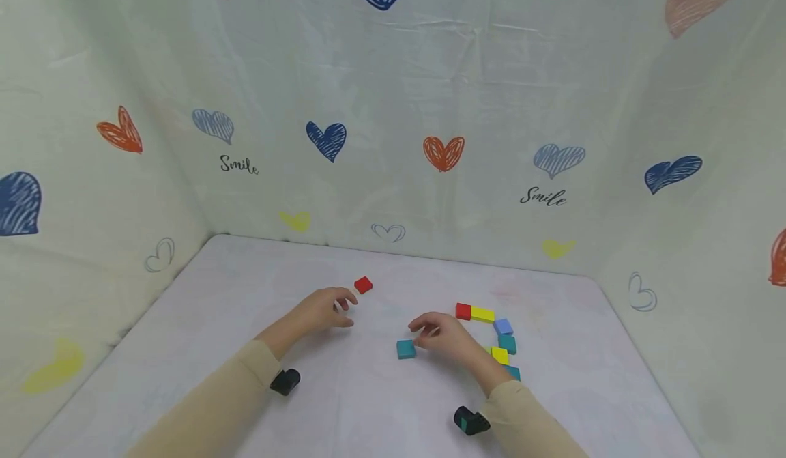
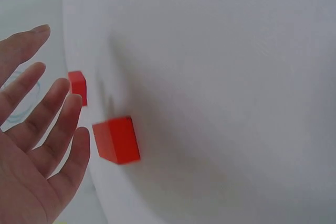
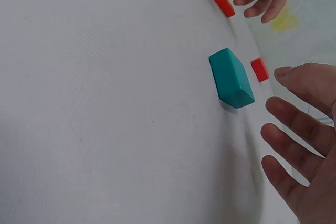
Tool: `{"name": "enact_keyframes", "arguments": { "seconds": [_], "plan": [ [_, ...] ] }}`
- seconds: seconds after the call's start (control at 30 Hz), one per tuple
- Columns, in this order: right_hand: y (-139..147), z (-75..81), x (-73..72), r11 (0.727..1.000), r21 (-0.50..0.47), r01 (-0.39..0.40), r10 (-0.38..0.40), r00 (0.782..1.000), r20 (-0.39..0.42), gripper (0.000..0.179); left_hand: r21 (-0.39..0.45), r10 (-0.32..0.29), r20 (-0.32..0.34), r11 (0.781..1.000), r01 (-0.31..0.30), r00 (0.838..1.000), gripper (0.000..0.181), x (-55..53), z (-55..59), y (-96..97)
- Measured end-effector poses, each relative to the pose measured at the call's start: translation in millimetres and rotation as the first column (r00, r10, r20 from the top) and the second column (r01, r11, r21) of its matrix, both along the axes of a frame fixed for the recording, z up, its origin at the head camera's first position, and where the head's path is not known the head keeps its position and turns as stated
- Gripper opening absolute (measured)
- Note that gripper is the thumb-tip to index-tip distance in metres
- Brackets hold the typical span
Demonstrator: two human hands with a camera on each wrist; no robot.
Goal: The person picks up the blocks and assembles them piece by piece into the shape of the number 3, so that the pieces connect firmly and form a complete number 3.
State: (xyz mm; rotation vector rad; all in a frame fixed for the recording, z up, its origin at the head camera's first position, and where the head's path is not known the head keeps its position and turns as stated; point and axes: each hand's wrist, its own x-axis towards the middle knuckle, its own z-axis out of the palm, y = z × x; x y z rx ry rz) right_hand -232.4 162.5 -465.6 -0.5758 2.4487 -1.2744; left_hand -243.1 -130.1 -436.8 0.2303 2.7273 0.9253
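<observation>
My left hand (image 1: 322, 310) hovers over the table with loosely bent fingers and nothing in its grasp. Beyond its fingertips lies a red block (image 1: 363, 284). In the left wrist view a nearer red block (image 2: 118, 140) sits beside the spread fingers, with another red block (image 2: 78, 88) farther off; the left hand hides one of these in the head view. My right hand (image 1: 447, 337) is just right of a teal block (image 1: 406, 349), fingertips close to it. The right wrist view shows that teal block (image 3: 231, 78) on the table, apart from the relaxed fingers.
Right of the right hand, a curved line of blocks holds a red block (image 1: 463, 311), a yellow block (image 1: 483, 315), a blue block (image 1: 503, 326), a teal block (image 1: 507, 344) and more, partly covered by the arm. A heart-printed curtain (image 1: 393, 82) surrounds the white table (image 1: 368, 410).
</observation>
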Motion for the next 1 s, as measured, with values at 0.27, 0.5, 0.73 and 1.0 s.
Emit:
{"name": "enact_keyframes", "arguments": {
  "seconds": [0.27, 0.5, 0.73, 1.0],
  "plan": [
    [-1, -3.4, 4.3, 1.000, 0.024, -0.015, 0.015, 1.000, 0.017, 0.028, -0.023, 0.033, -0.028, 0.999, -0.034, 0.999, 0.038, 2.4, -6.4, -22.3],
    [-3, -3.1, 7.1, 0.999, 0.041, -0.020, 0.019, 1.000, 0.016, 0.030, -0.035, 0.076, -0.025, 0.996, -0.077, 0.997, 0.037, 5.3, -10.0, -36.3],
    [-5, -5.9, 8.8, 0.997, 0.069, -0.034, 0.034, 0.999, 0.002, 0.031, -0.050, 0.070, -0.033, 0.996, -0.072, 0.997, 0.038, 6.8, -11.7, -42.7],
    [-5, -7.1, 9.9, 0.995, 0.087, -0.053, 0.055, 0.998, -0.016, 0.032, -0.068, 0.089, -0.019, 0.994, -0.090, 0.996, 0.039, 5.0, -18.5, -45.9]
  ]
}}
